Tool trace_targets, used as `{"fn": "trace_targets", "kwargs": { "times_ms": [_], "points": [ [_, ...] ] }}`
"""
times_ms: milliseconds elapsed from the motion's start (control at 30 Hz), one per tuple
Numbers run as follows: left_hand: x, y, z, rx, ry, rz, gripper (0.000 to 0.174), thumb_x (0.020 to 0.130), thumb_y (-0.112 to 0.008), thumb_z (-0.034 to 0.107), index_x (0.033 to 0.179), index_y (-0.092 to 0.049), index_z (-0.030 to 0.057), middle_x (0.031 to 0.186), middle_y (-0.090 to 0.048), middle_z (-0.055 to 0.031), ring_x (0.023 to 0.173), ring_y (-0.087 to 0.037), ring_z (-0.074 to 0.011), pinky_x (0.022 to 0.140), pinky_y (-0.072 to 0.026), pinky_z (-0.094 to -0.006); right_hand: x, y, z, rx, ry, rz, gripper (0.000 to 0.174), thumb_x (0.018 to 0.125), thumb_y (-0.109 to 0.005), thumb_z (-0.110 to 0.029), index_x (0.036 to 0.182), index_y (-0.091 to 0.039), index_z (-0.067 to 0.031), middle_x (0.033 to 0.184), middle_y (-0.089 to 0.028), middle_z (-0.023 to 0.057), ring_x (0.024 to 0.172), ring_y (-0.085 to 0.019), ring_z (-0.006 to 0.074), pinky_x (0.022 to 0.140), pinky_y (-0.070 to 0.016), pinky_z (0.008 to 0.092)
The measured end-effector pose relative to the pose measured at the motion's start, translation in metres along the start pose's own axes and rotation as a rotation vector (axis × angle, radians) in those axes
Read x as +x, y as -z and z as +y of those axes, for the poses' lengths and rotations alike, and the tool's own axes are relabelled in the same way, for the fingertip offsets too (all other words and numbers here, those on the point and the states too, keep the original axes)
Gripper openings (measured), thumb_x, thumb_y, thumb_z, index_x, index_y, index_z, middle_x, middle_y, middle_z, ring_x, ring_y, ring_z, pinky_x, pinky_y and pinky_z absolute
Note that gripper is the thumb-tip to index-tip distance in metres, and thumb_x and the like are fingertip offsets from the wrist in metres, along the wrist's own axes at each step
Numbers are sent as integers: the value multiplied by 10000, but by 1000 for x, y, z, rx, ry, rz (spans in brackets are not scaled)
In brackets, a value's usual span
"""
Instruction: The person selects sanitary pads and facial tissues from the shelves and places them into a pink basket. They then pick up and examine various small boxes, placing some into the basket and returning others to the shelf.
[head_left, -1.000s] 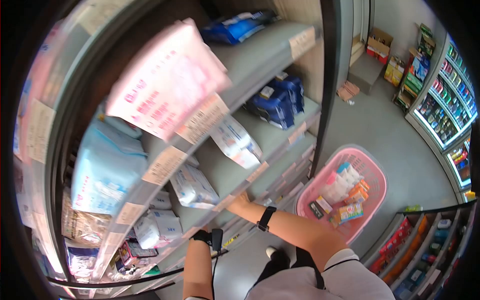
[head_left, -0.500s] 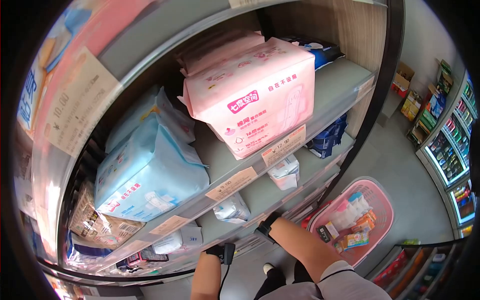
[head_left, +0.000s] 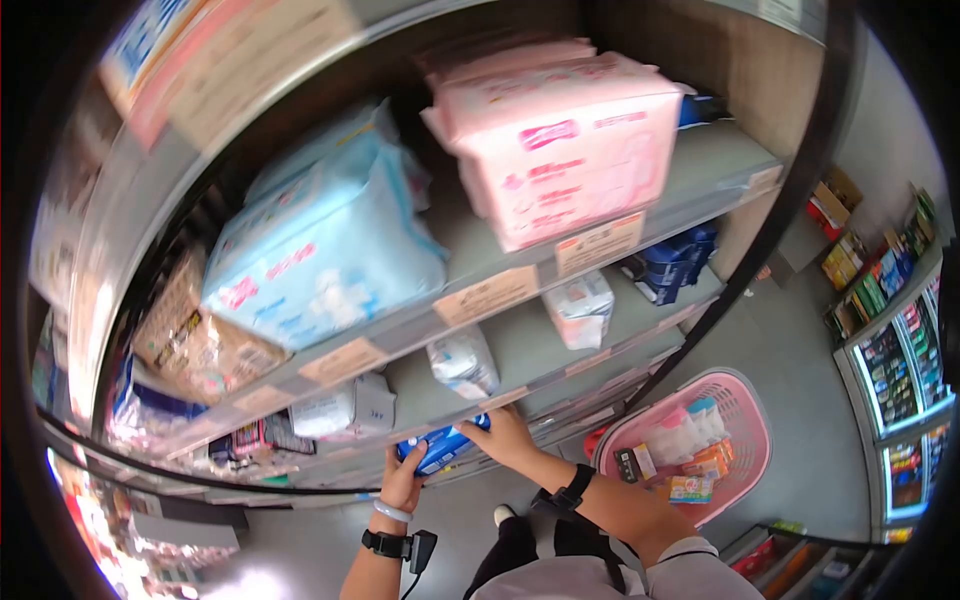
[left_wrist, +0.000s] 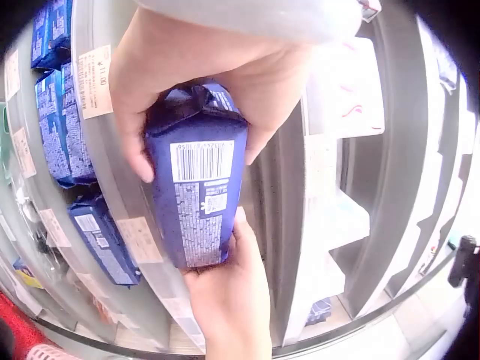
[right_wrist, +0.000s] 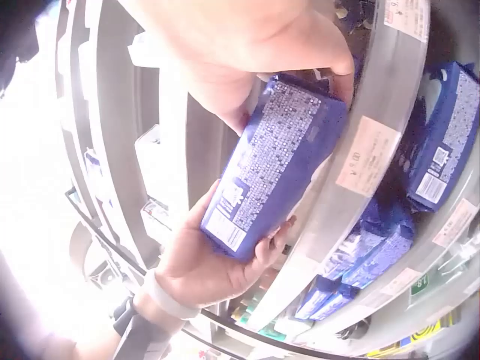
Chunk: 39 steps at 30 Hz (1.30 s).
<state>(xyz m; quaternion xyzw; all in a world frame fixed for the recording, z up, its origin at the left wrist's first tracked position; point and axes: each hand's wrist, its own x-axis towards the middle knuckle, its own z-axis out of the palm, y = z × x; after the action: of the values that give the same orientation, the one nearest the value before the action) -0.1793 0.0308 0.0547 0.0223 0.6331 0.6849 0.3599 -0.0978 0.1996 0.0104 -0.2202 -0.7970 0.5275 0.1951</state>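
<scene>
Both hands hold a blue plastic-wrapped packet (head_left: 443, 446) in front of the lower shelves. My left hand (head_left: 402, 482), with a pale bracelet at its wrist, grips the left end, thumb on top. My right hand (head_left: 505, 438) grips the other end. In the left wrist view a barcode and small print show on the packet (left_wrist: 201, 180), with the left hand (left_wrist: 217, 60) round its near end. The right wrist view shows the printed long side of the packet (right_wrist: 274, 165), between the right hand (right_wrist: 262, 52) and the left hand (right_wrist: 214, 262).
Above the hands, a pink pad pack (head_left: 575, 140) and a light-blue pack (head_left: 325, 250) stand on a shelf. White packs (head_left: 460, 362) and dark-blue packs (head_left: 672, 262) sit one shelf lower. A pink basket (head_left: 755, 440) holding several goods stands on the floor at right.
Earlier both hands were largely hidden at the lower shelves. Now they are out in front with the blue packet between them. The head view has shifted, and the shelves appear further right.
</scene>
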Motion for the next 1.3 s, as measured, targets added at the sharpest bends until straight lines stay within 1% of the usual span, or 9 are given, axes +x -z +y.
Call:
{"fn": "trace_targets", "kwargs": {
  "times_ms": [67,200,333,433,500,700,1033,1100,1300],
  "points": [
    [-14,2,-2,-48,-28,20,601,803,-609,184,1266,-235,103,1143,-458,-121,965,-543,-244,736,-500,-389,-8,1,-12,-29,56,45,547,723,-625,-417,1095,-518,-30,1059,-534,215,1009,-485,371,849,-408,414],
    [-53,11,-9,-92,-11,96,741,780,-640,206,1330,-157,91,1168,-450,-122,994,-527,-236,749,-488,-380,-30,0,-29,72,145,-8,555,710,-667,-356,1140,-502,-45,1062,-545,196,986,-511,323,834,-413,391],
    [-89,36,-36,-171,27,125,677,793,-620,245,1321,-216,122,1173,-462,-95,1018,-519,-240,774,-466,-401,-69,-15,-27,121,59,-133,559,744,-654,-318,1196,-476,-40,1065,-550,188,970,-537,291,826,-422,361],
    [-118,56,-64,-236,84,160,739,775,-646,229,1336,-185,90,1174,-457,-111,1032,-506,-237,796,-462,-402,-106,-25,-27,107,-16,-216,537,743,-666,-270,1186,-482,-30,1073,-545,181,949,-546,274,813,-428,339],
    [-134,69,-86,-207,43,174,846,735,-697,199,1337,-138,0,1170,-439,-144,1039,-488,-207,856,-434,-326,-130,-36,-20,43,-17,-302,526,754,-667,-220,1197,-468,-18,1077,-546,154,935,-546,226,807,-426,310],
    [-209,123,-158,-339,22,266,818,718,-715,171,1319,-193,-15,1172,-436,-141,1075,-458,-195,915,-387,-309,-211,-89,-27,75,-240,-491,530,784,-648,-147,1238,-411,-7,1156,-503,110,1011,-497,158,857,-400,275],
    [-229,151,-226,-506,9,329,813,714,-716,197,1315,-208,-6,1176,-428,-140,1081,-461,-207,916,-392,-308,-220,-116,-9,-79,-246,-766,502,793,-619,-70,1244,-404,-16,1096,-534,96,973,-528,140,779,-455,260],
    [-233,153,-231,-523,7,336,806,713,-715,190,1315,-214,0,1178,-427,-138,1083,-460,-207,921,-388,-310,-210,-109,-2,-232,-133,-786,465,790,-620,-66,1215,-440,-15,1107,-530,98,972,-528,141,767,-458,254],
    [-232,146,-237,-559,24,416,812,702,-720,161,1323,-216,23,1175,-435,-128,1084,-460,-200,922,-389,-314,-43,-76,-25,-222,116,-182,315,815,-595,-114,1098,-525,5,981,-588,67,880,-533,130,800,-439,271]
  ]
}}
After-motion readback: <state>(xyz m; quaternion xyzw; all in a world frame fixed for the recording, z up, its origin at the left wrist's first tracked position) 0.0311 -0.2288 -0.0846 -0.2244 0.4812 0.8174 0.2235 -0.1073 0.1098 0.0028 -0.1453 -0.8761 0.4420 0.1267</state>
